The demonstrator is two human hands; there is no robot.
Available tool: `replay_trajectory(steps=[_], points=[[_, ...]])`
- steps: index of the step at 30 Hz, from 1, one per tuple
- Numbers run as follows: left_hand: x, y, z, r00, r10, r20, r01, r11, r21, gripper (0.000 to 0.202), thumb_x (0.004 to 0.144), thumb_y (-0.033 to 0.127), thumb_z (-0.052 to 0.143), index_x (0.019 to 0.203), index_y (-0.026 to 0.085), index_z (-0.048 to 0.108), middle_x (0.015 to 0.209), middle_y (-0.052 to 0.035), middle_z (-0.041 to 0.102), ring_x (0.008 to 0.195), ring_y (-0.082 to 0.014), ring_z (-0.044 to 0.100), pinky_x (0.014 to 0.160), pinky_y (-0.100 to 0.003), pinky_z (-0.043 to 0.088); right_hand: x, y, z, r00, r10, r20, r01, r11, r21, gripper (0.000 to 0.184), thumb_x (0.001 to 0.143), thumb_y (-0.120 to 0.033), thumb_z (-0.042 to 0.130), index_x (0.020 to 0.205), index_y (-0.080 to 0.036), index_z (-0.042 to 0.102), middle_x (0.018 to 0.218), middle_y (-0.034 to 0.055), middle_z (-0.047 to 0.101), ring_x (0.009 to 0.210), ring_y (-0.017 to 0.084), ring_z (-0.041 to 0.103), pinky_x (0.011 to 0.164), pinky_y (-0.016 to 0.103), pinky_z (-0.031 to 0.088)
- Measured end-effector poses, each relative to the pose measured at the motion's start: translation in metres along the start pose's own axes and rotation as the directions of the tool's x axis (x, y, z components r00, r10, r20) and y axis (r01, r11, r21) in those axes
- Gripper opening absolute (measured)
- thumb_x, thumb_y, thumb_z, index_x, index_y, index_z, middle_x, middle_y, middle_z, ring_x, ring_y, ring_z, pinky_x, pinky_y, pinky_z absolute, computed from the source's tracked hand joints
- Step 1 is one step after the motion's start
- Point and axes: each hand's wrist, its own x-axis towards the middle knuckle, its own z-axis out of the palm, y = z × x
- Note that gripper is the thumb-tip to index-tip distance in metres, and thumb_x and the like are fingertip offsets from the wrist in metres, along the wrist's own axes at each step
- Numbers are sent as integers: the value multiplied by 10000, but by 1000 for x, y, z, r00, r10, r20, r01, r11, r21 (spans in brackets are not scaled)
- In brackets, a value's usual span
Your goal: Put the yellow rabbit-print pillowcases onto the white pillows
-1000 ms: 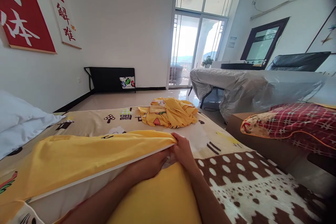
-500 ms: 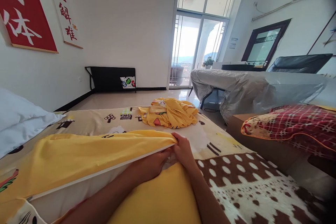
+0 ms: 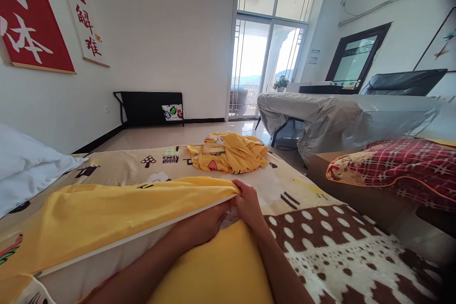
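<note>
Blanket (image 3: 313, 232) below, w/ R hand (image 3: 249, 203) gripping yellow cover (image 3: 117, 209) edge, L hand (image 3: 211, 223) beside it, grip unclear.

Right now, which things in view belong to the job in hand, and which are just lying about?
Seemingly in the job:
Yellow cover
Right hand, pinching its edge
Left hand, at its opening, partly hidden

Seemingly lying about:
Crumpled yellow cloth, untouched
White bedding
Red plaid cloth

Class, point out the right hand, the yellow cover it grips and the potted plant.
Right hand (image 3: 248, 203): head view, back of the hand.
Yellow cover (image 3: 135, 209): head view, its raised flap.
Potted plant (image 3: 281, 82): head view, its leaves.
</note>
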Motion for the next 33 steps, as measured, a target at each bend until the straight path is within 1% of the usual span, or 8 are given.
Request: replay_trajectory(steps=[5,10,15,19,23,26,30,33], points=[[0,-2,3,1000,5,7,-6,1000,30,438,945,291,341,1374,287,430,1430,-15,463,1281,-221,450,1102,-397,340,0,0,1,1000,-1,-7,1,1000,5,293,519,-179,384,720,-178,597,670,12,623,684,170,542,627,245,367],[-1,0,2,1000,-5,2,5,1000,24,418,937,304,368,1339,283,480,1392,-16,509,1249,-233,486,1085,-392,360,0,0,1,1000,-1,-1,1,1000,10,301,518,-180,382,729,-176,597,661,2,612,662,161,528,605,237,360],[-3,5,-3,1000,-2,-25,1,999,-34,439,937,306,374,1370,329,444,1425,19,468,1290,-227,446,1118,-397,320,0,0,1,1000,2,-4,-2,1000,16,285,513,-179,383,712,-178,588,649,-1,607,672,162,531,609,232,366],[-5,5,-1,997,-22,-74,14,994,-108,419,958,344,333,1358,346,460,1434,36,455,1315,-203,418,1135,-386,296,0,0,1,1000,1,-8,0,999,36,288,526,-182,396,731,-182,598,648,-4,605,669,162,535,608,232,370],[-5,-2,6,991,-67,-115,41,976,-213,399,954,346,337,1300,311,532,1361,16,538,1270,-185,472,1118,-353,321,0,-1,0,1000,9,-17,-8,999,34,259,542,-192,429,730,-185,607,645,-6,610,664,164,539,614,235,377],[-5,-7,10,987,-84,-137,42,958,-283,363,938,327,364,1217,274,591,1290,-5,596,1217,-179,515,1086,-332,355,0,-1,-1,1000,6,-21,-6,999,42,241,543,-196,448,723,-186,607,646,-6,619,667,166,547,628,238,386],[-7,-10,13,987,-66,-148,15,947,-321,318,934,329,370,1107,252,626,1157,-14,656,1124,-167,560,1029,-289,389,-1,-2,-1,999,-10,-43,13,998,66,243,543,-190,436,720,-185,602,646,-2,620,672,169,556,627,240,389],[-7,-11,12,986,-77,-144,26,944,-330,309,931,331,376,1077,243,634,1107,-16,669,1065,-167,580,975,-272,414,-1,-2,-1,998,-27,-54,32,995,97,263,550,-183,422,738,-183,605,665,1,625,683,170,562,633,241,394]])
